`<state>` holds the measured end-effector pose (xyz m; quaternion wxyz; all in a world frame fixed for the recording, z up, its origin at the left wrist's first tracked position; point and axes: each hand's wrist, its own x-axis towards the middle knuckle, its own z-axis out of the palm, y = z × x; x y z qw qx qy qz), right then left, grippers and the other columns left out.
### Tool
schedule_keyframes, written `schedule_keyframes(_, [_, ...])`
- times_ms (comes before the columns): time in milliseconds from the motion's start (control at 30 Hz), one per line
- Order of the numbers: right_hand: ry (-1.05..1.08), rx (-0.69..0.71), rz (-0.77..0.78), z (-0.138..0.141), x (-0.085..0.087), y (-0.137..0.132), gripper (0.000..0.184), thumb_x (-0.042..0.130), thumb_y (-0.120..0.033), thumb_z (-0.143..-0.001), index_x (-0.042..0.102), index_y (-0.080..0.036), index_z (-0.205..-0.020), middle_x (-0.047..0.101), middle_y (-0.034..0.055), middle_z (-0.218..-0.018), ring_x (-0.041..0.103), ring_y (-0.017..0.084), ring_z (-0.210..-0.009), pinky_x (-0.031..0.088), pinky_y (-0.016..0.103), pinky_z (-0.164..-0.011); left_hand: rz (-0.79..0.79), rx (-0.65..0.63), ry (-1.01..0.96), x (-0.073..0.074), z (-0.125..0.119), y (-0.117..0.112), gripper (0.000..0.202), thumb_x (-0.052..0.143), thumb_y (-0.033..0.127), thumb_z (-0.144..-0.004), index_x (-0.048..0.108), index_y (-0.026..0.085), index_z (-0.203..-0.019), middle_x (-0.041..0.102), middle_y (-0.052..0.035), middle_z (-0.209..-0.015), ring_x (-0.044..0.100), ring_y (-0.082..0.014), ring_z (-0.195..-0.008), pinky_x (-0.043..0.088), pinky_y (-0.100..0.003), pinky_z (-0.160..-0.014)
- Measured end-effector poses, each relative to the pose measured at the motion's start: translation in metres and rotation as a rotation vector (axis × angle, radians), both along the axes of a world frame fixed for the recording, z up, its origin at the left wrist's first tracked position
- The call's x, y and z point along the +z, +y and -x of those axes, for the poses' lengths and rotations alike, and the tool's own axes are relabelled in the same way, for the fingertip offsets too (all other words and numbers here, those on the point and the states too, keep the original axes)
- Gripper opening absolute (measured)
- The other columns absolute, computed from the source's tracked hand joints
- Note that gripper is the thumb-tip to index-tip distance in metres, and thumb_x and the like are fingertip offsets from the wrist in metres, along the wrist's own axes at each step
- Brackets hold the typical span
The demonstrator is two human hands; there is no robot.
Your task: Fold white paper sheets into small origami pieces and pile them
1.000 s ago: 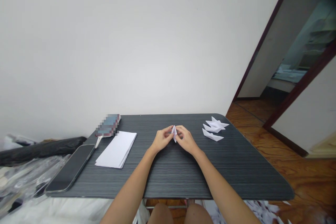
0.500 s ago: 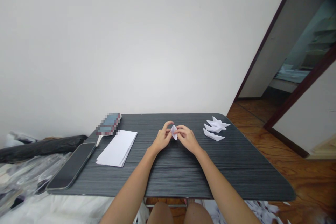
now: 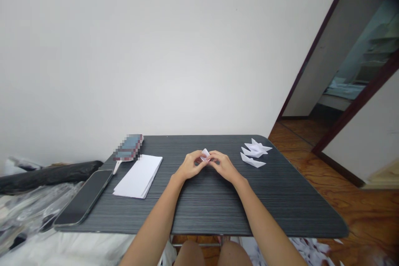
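A small piece of folded white paper (image 3: 205, 153) is pinched between both hands above the middle of the dark table (image 3: 212, 212). My left hand (image 3: 190, 165) grips it from the left, thumb and fingers closed on its edge. From the other side my right hand (image 3: 223, 165) holds it with bent fingers. The paper's top point shows between the hands; its lower part is covered by fingers. Several white folded paper boats (image 3: 254, 161) lie in a loose group to the right of my right hand.
A stack of white paper sheets (image 3: 139, 176) lies on the left. Behind it is a blurred-out blue item (image 3: 129, 147), and a phone (image 3: 84, 197) rests along the left edge. Plastic-wrapped things (image 3: 34, 208) lie beyond the table. Paper pieces (image 3: 308, 251) are scattered on the floor at right.
My left hand's raised fingers have come down and closed around the folded paper. The paper has turned and shows less of itself between the hands. The boats and stack stay in place.
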<state>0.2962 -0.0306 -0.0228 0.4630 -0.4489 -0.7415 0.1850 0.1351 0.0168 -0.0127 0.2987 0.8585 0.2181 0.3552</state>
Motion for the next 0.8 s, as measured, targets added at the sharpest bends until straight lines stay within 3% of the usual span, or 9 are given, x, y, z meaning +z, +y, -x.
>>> schedule_keyframes(100, [0.018,0.004,0.03,-0.001,0.001,-0.001,0.01,0.05,-0.017,-0.072,0.06,-0.018,-0.076,0.057,0.0039,-0.089,0.053,0.013,-0.075,0.041,0.024,-0.063,0.012,-0.005,0.003,0.003,0.001,0.001,0.029,0.052,0.033,-0.072,0.056,0.014,-0.093,0.059,-0.0061,-0.087,0.054,-0.0122,-0.069,0.043,-0.022,-0.062])
schedule_keyframes(233, [0.034,0.083,0.093,0.001,0.003,-0.002,0.008,0.052,-0.018,-0.072,0.059,-0.017,-0.075,0.057,0.0037,-0.087,0.053,0.013,-0.077,0.042,0.024,-0.065,0.048,0.062,-0.038,0.001,0.0,0.005,0.026,0.04,0.029,-0.079,0.057,0.015,-0.093,0.059,-0.0058,-0.089,0.054,-0.0136,-0.077,0.043,-0.022,-0.065])
schedule_keyframes(433, [-0.046,0.131,0.131,0.006,0.002,-0.005,0.008,0.053,-0.019,-0.072,0.06,-0.017,-0.075,0.057,0.0036,-0.085,0.054,0.012,-0.073,0.043,0.023,-0.064,0.111,0.075,0.017,-0.009,0.0,0.013,0.028,0.051,0.019,-0.069,0.053,0.013,-0.097,0.059,-0.0011,-0.07,0.053,-0.0088,-0.057,0.042,-0.019,-0.054])
schedule_keyframes(567, [-0.08,0.146,0.138,0.009,0.003,-0.006,0.008,0.053,-0.019,-0.072,0.06,-0.017,-0.075,0.057,0.0033,-0.084,0.054,0.011,-0.069,0.043,0.024,-0.064,0.13,0.084,0.075,-0.013,-0.001,0.016,0.018,0.048,0.017,-0.069,0.059,0.012,-0.082,0.059,-0.0008,-0.064,0.052,-0.0087,-0.054,0.041,-0.018,-0.052])
schedule_keyframes(700, [-0.075,0.155,0.157,0.012,0.001,-0.006,0.008,0.053,-0.02,-0.072,0.06,-0.018,-0.075,0.057,0.0032,-0.085,0.054,0.011,-0.068,0.043,0.023,-0.063,0.123,0.204,0.044,-0.015,-0.003,0.018,0.017,0.046,0.018,-0.07,0.062,0.012,-0.072,0.059,-0.0011,-0.059,0.052,-0.0091,-0.052,0.04,-0.018,-0.05])
schedule_keyframes(800, [-0.028,0.124,0.147,0.011,0.0,-0.004,0.008,0.054,-0.021,-0.071,0.06,-0.018,-0.074,0.058,0.0029,-0.083,0.054,0.012,-0.07,0.042,0.024,-0.065,0.22,0.245,-0.05,-0.014,-0.003,0.02,0.025,0.043,0.024,-0.074,0.062,0.012,-0.084,0.062,-0.0035,-0.064,0.054,-0.0102,-0.052,0.042,-0.02,-0.052])
